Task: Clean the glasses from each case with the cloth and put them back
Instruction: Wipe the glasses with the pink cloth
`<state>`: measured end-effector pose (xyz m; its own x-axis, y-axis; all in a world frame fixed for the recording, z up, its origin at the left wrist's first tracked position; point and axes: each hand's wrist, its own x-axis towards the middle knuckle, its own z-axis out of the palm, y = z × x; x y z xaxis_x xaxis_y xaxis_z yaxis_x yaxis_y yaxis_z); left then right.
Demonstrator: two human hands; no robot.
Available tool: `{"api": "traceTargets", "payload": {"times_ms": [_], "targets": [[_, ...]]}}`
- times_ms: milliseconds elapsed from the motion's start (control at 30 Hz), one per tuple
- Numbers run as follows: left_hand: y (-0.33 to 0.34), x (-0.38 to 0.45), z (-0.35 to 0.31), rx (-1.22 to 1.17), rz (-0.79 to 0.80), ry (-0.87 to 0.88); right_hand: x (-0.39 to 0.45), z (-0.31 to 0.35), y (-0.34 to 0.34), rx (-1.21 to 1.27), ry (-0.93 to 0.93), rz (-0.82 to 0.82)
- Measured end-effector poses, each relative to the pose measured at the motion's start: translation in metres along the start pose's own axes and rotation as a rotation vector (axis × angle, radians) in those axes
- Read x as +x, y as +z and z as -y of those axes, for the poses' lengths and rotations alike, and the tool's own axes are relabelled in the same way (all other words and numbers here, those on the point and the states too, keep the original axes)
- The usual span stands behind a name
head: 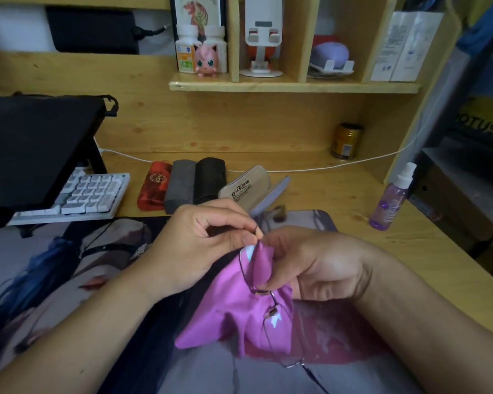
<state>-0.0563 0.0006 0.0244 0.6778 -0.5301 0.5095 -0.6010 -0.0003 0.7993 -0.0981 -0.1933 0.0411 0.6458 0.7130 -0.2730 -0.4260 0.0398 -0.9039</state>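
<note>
We hold the glasses [264, 294] between our hands, over the printed mat [69, 265]: our left hand [199, 245] pinches the frame's far end, and our right hand [305, 265] pinches the pink cloth [239, 319] round a lens. So we judge the wiping of this pair is underway, not finished. Beyond our hands one case [248, 186] lies open, waiting for these glasses; left of it a black case [209, 177], a grey case [180, 186] and a red case [153, 186] sit closed, and we cannot tell whether those are done. Right of our hands stands a spray bottle [390, 200] on the wooden desk [339, 200]; a keyboard [83, 194] is off to the left.
</note>
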Motion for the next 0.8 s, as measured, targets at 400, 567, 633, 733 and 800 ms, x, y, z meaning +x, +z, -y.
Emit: {"api": "traceTargets", "payload": {"times_ms": [400,567,633,733,800], "targets": [[-0.004,0.000,0.001,0.032,0.012,-0.017,0.004,-0.007,0.004,-0.094,-0.055,-0.171],[-0.004,0.002,0.001,-0.004,-0.012,-0.015,0.000,-0.005,-0.001,0.081,-0.016,-0.028],[-0.003,0.001,0.001,-0.024,-0.005,-0.023,0.004,-0.006,-0.001,0.087,0.021,-0.027],[-0.001,0.000,0.000,-0.017,0.038,-0.037,0.006,-0.007,0.004,0.068,0.043,-0.047],[-0.001,0.000,0.000,-0.012,0.047,-0.039,0.006,-0.006,0.008,0.051,0.038,-0.076]]}}
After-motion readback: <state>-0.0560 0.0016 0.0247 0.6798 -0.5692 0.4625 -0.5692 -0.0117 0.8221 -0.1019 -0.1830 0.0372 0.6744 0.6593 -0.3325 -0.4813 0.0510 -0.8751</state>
